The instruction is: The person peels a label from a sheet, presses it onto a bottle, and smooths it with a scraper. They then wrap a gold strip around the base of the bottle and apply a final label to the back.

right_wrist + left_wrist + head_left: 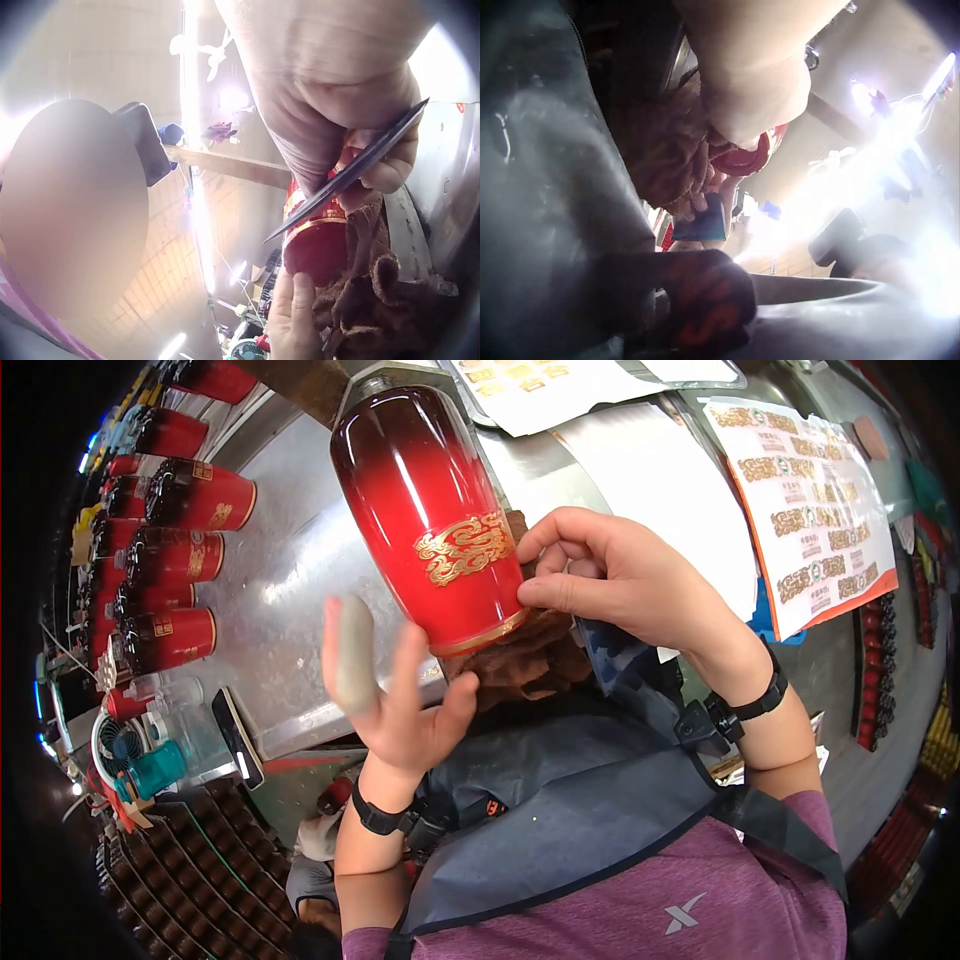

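Note:
A glossy red bottle (435, 490) with a black top and gold ornament leans over brown cloth (530, 660). My left hand (395, 700), blurred and with a pale cover on one finger, is spread beside the bottle's base; the right wrist view shows its fingers (294, 319) by that base. The fingers of my right hand (625, 575) are curled at the bottle's lower right side, by the ornament. They hold a thin dark flat piece (349, 174), seen edge-on in the right wrist view; its broad face (703, 223) shows in the left wrist view.
Several similar red bottles (200, 495) stand at the left of the metal table (290, 570). A phone (238, 738) and a small fan (120, 742) are at lower left. Sheets of gold ornaments (815, 510) lie at the right. Another person (315, 875) is below left.

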{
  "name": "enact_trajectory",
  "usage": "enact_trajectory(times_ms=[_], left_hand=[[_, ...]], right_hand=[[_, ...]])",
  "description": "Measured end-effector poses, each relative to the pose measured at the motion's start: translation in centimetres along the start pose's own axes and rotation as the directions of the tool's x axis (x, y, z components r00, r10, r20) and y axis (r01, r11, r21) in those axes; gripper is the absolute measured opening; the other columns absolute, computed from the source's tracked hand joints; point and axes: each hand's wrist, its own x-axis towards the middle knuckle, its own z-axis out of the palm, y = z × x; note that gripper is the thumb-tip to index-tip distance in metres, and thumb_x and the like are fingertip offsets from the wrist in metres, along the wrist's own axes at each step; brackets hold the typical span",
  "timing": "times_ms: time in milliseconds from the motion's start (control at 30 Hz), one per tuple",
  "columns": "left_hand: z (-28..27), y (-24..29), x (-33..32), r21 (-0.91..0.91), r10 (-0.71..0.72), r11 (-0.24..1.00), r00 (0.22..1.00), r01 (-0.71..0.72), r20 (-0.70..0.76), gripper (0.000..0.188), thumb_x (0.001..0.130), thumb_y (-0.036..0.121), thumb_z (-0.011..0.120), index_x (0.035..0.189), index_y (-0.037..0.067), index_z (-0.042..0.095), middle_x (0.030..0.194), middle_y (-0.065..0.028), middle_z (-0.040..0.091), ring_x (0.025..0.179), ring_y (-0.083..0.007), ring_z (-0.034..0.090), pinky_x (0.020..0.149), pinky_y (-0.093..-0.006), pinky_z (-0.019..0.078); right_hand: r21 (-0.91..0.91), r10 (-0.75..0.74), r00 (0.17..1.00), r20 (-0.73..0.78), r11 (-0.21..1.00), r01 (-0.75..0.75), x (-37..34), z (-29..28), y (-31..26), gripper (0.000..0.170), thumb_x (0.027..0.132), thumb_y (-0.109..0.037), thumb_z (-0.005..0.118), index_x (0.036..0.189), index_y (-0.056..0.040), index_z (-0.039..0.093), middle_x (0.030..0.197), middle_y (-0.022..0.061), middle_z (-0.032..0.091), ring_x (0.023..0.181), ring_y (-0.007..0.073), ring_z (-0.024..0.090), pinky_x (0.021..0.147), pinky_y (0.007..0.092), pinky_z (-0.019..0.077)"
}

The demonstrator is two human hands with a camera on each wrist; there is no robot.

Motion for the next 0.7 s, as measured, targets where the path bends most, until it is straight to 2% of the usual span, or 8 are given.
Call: enact_trajectory(times_ms=[33,67,133,200,433,467,500,700], left_hand=[[-0.7,0.5,-0.1,0.149,0.090,0.984,0.995,-0.095,0.045,0.035,0.089,0.036,0.070,0.115,0.015,0.073,0.138,-0.0169,0.050,0.128,-0.0393,0.045,0.104,-0.0484,0.0429],[-0.8,0.8,0.1,0.151,0.091,0.984,0.995,-0.097,0.046,0.035,0.089,0.036,0.070,0.115,0.015,0.073,0.138,-0.0169,0.050,0.128,-0.0393,0.045,0.104,-0.0484,0.0429],[-0.7,1.7,0.5,0.291,0.295,0.900,0.945,-0.324,0.141,0.022,0.088,0.036,0.069,0.105,0.023,0.077,0.134,-0.0108,0.052,0.127,-0.0323,0.042,0.102,-0.0456,0.0447],[-0.2,1.9,0.8,0.284,0.280,0.910,0.953,-0.301,0.113,0.023,0.089,0.035,0.068,0.108,0.027,0.076,0.130,-0.0064,0.054,0.127,-0.0285,0.038,0.101,-0.0447,0.0460],[-0.4,2.0,0.6,0.268,0.162,0.940,0.967,-0.211,0.195,0.029,0.085,0.034,0.072,0.113,0.024,0.076,0.134,-0.0175,0.040,0.129,-0.0297,0.038,0.101,-0.0447,0.0453],[-0.5,2.0,0.6,0.277,0.143,0.939,0.963,-0.205,0.229,0.030,0.085,0.033,0.073,0.113,0.023,0.076,0.134,-0.0194,0.038,0.129,-0.0301,0.038,0.101,-0.0449,0.0451],[-0.5,2.0,0.7,0.278,0.143,0.938,0.962,-0.206,0.231,0.030,0.085,0.033,0.073,0.113,0.023,0.076,0.134,-0.0194,0.038,0.129,-0.0301,0.038,0.101,-0.0449,0.0451],[-0.3,2.1,0.8,0.261,0.156,0.941,0.962,-0.214,0.225,0.031,0.084,0.032,0.074,0.112,0.021,0.077,0.135,-0.0196,0.037,0.130,-0.0319,0.038,0.102,-0.0458,0.0443]], right_hand=[[0.002,-0.001,1.000,-0.001,1.000,0.001,0.1,0.0,0.1,0.023,0.093,-0.008,0.070,0.112,0.0006,0.060,0.084,-0.0039,0.061,0.073,0.0002,0.053,0.064,0.0157,0.0416],[0.017,0.000,1.000,0.001,1.000,0.000,0.2,0.0,0.2,0.022,0.093,-0.007,0.069,0.111,0.0005,0.060,0.084,-0.0035,0.061,0.074,0.0004,0.053,0.065,0.0159,0.0425],[0.035,-0.002,1.000,0.003,0.999,0.002,0.3,0.1,0.4,0.021,0.093,-0.007,0.069,0.110,0.0005,0.059,0.085,-0.0030,0.062,0.074,0.0006,0.054,0.066,0.0160,0.0434],[0.052,-0.014,1.000,0.018,0.999,0.013,0.3,0.0,0.5,0.020,0.093,-0.006,0.069,0.109,0.0007,0.058,0.086,-0.0017,0.063,0.076,0.0011,0.056,0.067,0.0165,0.0451],[0.059,-0.044,0.999,0.020,0.997,0.042,0.3,0.1,1.0,0.020,0.094,-0.007,0.069,0.108,0.0011,0.057,0.088,0.0000,0.065,0.079,0.0023,0.059,0.069,0.0169,0.0466],[0.092,-0.077,0.997,-0.020,0.993,0.079,0.4,0.2,1.3,0.023,0.090,-0.013,0.073,0.103,0.0012,0.061,0.083,0.0028,0.067,0.075,0.0061,0.061,0.066,0.0210,0.0477],[0.123,-0.109,0.992,-0.062,0.986,0.116,0.4,0.3,1.5,0.027,0.086,-0.018,0.078,0.098,0.0014,0.064,0.079,0.0055,0.069,0.072,0.0100,0.062,0.064,0.0250,0.0488],[0.110,-0.115,0.991,-0.063,0.987,0.121,0.4,0.3,1.6,0.028,0.086,-0.019,0.078,0.098,0.0013,0.064,0.079,0.0056,0.069,0.072,0.0103,0.062,0.065,0.0255,0.0491]])
